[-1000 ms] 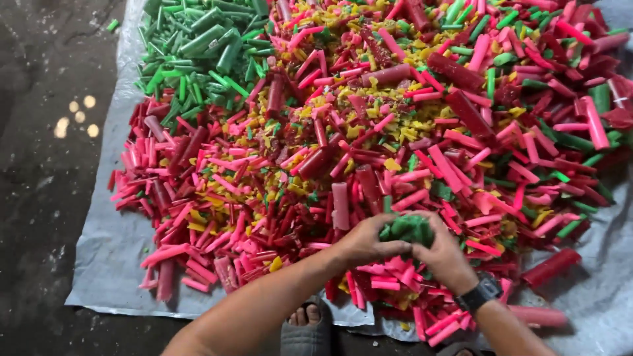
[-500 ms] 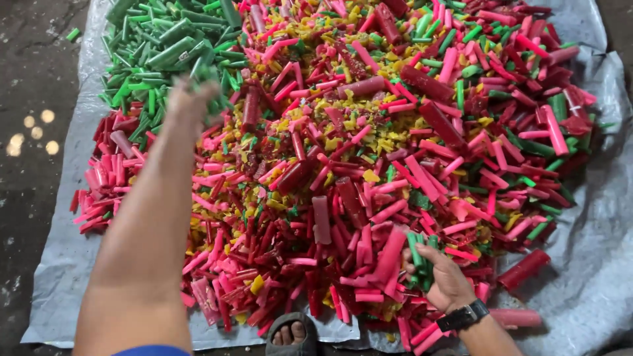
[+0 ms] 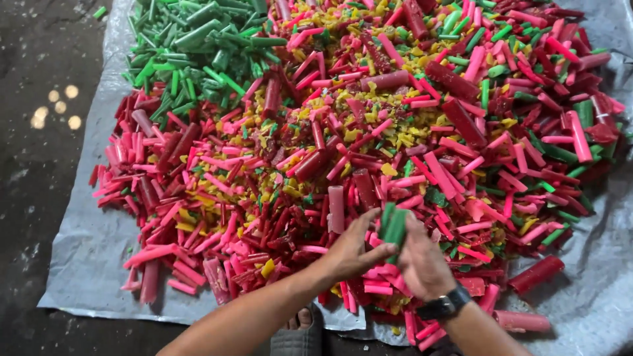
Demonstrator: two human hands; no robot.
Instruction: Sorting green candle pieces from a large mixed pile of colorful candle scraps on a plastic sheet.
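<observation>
- Left hand [image 3: 353, 249] and right hand [image 3: 422, 260], two in all, pinch a few green sticks [image 3: 394, 226] between curled fingers.
- Sorted green pile [image 3: 198, 46] at eleven o'clock.

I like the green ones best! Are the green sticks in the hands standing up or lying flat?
Standing up, slightly tilted. The short green wax sticks poke upward between the left hand and right hand.

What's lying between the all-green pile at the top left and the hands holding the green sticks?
In the head view, a mixed spread of pink and red sticks with yellow scraps lies between the green pile and the hands' green sticks.
</observation>
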